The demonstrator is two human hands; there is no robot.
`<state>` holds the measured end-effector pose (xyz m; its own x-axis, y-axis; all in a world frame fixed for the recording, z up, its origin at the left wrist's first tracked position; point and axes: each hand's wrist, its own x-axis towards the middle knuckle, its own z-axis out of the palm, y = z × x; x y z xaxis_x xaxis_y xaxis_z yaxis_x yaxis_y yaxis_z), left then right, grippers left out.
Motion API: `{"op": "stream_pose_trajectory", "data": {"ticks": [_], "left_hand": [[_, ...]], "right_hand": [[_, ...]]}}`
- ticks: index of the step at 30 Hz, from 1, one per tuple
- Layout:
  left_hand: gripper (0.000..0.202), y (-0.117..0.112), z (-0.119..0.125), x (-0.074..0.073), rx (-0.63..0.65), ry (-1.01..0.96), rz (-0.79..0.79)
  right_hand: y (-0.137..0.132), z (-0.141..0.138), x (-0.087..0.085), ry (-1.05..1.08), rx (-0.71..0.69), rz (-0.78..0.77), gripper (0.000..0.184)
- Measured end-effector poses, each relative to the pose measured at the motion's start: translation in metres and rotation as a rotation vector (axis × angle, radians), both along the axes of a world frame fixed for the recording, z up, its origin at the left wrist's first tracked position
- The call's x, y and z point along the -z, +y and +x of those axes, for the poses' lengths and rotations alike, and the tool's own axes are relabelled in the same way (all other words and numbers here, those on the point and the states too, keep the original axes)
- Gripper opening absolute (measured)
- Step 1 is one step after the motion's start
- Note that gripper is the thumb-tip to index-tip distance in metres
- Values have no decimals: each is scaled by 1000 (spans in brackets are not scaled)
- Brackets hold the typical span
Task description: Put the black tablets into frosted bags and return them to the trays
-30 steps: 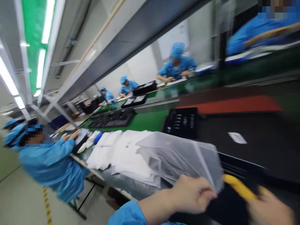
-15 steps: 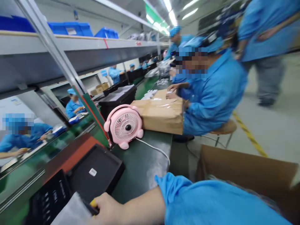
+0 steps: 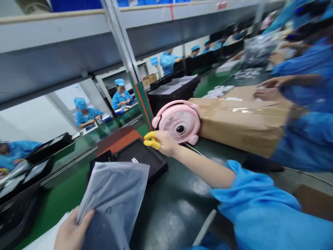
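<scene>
My left hand (image 3: 74, 229) is closed on the edge of a translucent plastic sleeve (image 3: 118, 187), which has a dark flat item inside. My right hand (image 3: 162, 142), with yellow finger cots on its fingertips, is raised over the far edge of a shallow black tray (image 3: 142, 158). Its thumb and forefinger are a little apart, and nothing shows between them. A small white label lies in the tray. Behind the right hand stands a pink desk fan (image 3: 182, 123). Part of another black item (image 3: 101, 158) shows behind the sleeve.
A brown cardboard box (image 3: 241, 125) stands right of the fan, where a co-worker's hands (image 3: 275, 86) rest over it. A metal post (image 3: 122, 38) carries the overhead shelf (image 3: 65, 38). Black trays (image 3: 23, 208) lie at left. Co-workers in blue sit across the line.
The view has swung left and closer to the bench. My right hand has moved from the sleeve's edge up to the tray's far side. My left hand has come into view holding the sleeve.
</scene>
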<state>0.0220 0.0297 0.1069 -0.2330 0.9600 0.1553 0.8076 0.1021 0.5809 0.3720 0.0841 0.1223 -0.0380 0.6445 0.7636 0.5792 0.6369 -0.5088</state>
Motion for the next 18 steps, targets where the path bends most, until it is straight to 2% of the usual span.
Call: {"op": "stream_pose_trajectory", "data": {"ticks": [3, 5, 6, 8, 11, 15, 18], "left_hand": [[27, 33, 18, 2, -68, -283, 52], [30, 65, 41, 9, -120, -477, 109], [30, 80, 55, 15, -127, -593, 128], [28, 108, 82, 28, -136, -749, 102], [24, 134, 117, 53, -152, -778, 34], [26, 145, 137, 82, -132, -712, -41], [20, 151, 134, 90, -66, -626, -136]], "right_hand": [[-15, -16, 32, -6, -135, 439, 29], [-24, -36, 62, -73, -236, 605, 28], [-26, -46, 77, -96, -264, 630, 29], [-24, -63, 106, -87, -291, 570, 30], [-12, -74, 138, -62, -316, 406, 29], [3, -73, 156, -1, -274, 273, 24], [6, -73, 160, 72, -237, 225, 20]]}}
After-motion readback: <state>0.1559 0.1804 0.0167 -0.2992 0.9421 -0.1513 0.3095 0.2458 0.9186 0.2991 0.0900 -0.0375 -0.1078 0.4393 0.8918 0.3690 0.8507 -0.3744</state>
